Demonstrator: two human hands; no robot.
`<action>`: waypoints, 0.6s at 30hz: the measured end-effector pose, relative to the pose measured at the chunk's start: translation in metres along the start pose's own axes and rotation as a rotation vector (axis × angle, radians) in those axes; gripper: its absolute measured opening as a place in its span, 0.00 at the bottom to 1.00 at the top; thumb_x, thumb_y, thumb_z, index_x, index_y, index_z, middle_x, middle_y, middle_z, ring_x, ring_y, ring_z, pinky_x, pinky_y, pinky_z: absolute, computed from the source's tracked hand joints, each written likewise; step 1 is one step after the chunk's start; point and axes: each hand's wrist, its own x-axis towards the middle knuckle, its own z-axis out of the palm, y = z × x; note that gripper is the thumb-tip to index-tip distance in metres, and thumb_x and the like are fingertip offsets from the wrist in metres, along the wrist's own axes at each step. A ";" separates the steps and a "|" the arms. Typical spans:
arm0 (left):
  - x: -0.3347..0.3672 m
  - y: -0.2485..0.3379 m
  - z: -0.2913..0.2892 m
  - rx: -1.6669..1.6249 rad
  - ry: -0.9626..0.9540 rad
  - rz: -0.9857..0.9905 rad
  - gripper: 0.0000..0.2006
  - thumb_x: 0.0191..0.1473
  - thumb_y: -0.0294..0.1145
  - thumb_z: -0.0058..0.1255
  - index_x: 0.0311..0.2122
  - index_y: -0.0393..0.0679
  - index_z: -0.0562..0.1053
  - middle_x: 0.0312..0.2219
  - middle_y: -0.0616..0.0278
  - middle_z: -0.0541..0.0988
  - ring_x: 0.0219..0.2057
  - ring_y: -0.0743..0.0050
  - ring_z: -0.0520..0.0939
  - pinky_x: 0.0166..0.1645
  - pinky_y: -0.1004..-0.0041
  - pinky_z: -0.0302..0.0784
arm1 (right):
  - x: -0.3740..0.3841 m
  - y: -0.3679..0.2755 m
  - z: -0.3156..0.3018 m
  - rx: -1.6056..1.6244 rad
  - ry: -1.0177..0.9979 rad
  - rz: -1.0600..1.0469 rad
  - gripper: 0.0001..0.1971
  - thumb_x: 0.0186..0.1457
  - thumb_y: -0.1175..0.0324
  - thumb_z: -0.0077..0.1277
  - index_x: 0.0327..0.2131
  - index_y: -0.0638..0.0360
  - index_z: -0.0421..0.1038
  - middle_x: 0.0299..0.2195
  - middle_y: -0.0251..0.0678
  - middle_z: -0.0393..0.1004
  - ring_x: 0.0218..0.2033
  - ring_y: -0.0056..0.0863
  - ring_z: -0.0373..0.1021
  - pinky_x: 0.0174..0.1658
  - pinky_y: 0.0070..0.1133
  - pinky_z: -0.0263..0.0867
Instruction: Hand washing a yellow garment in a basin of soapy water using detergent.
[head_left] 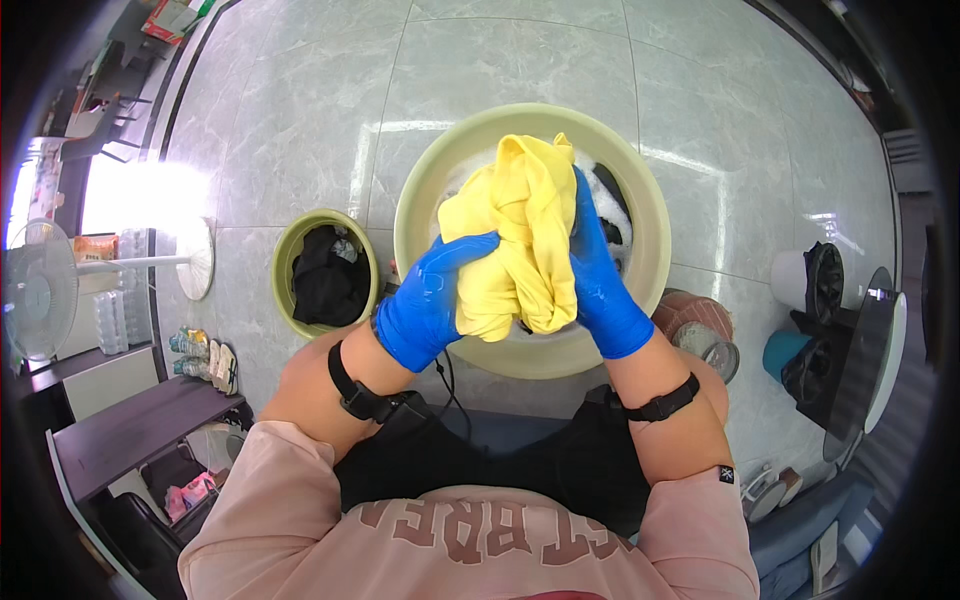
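Observation:
A bundled yellow cloth garment (512, 235) is held up over a wide pale-green basin (654, 235). My left hand (430, 300), in a blue rubber glove, grips the bundle's left side, its thumb lying across the front. On the right side, my right hand (604, 290) in a matching glove presses against the cloth, its fingers reaching behind the folds. White suds and a black-and-white piece of fabric (612, 200) show in the basin to the right of the bundle. The garment hides most of the basin's inside.
A green bucket (284, 285) with black clothes (325, 285) stands left of the basin. Farther left are a white standing fan (45, 285) and a dark bench (140, 435). A glass jar (712, 350) and bins (790, 350) stand to the right on the grey tiled floor (500, 60).

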 end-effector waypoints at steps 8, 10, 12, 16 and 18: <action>0.013 0.023 -0.010 0.644 0.118 0.383 0.21 0.61 0.26 0.50 0.59 0.36 0.66 0.52 0.55 0.76 0.53 0.66 0.78 0.56 0.68 0.75 | 0.002 0.001 -0.019 -0.346 -0.065 0.095 0.49 0.53 0.70 0.60 0.70 0.60 0.37 0.66 0.49 0.52 0.68 0.37 0.51 0.67 0.30 0.50; 0.017 0.029 -0.022 0.650 0.183 0.307 0.20 0.62 0.26 0.50 0.58 0.35 0.68 0.50 0.55 0.78 0.51 0.66 0.79 0.56 0.69 0.75 | 0.008 0.007 -0.034 -0.705 -0.097 -0.015 0.50 0.48 0.69 0.64 0.69 0.63 0.41 0.62 0.58 0.57 0.65 0.47 0.56 0.65 0.33 0.55; 0.023 0.022 -0.034 0.678 0.255 0.293 0.20 0.63 0.29 0.49 0.58 0.35 0.68 0.50 0.56 0.78 0.51 0.68 0.79 0.55 0.71 0.74 | 0.007 0.002 -0.031 -0.958 -0.075 0.153 0.52 0.44 0.68 0.65 0.68 0.66 0.43 0.59 0.63 0.58 0.60 0.56 0.61 0.61 0.36 0.60; 0.036 0.006 -0.046 1.024 0.227 0.180 0.21 0.66 0.33 0.46 0.60 0.35 0.66 0.49 0.60 0.77 0.49 0.76 0.77 0.55 0.73 0.73 | -0.008 0.011 -0.007 -1.289 0.032 -0.005 0.53 0.39 0.67 0.67 0.68 0.62 0.47 0.61 0.63 0.54 0.61 0.56 0.60 0.58 0.36 0.65; 0.041 -0.011 -0.052 0.987 0.198 0.232 0.21 0.66 0.34 0.45 0.61 0.35 0.65 0.49 0.60 0.77 0.49 0.76 0.76 0.55 0.72 0.73 | -0.012 0.013 0.003 -1.459 0.011 -0.034 0.46 0.44 0.72 0.59 0.66 0.66 0.48 0.62 0.69 0.51 0.40 0.54 0.75 0.35 0.34 0.76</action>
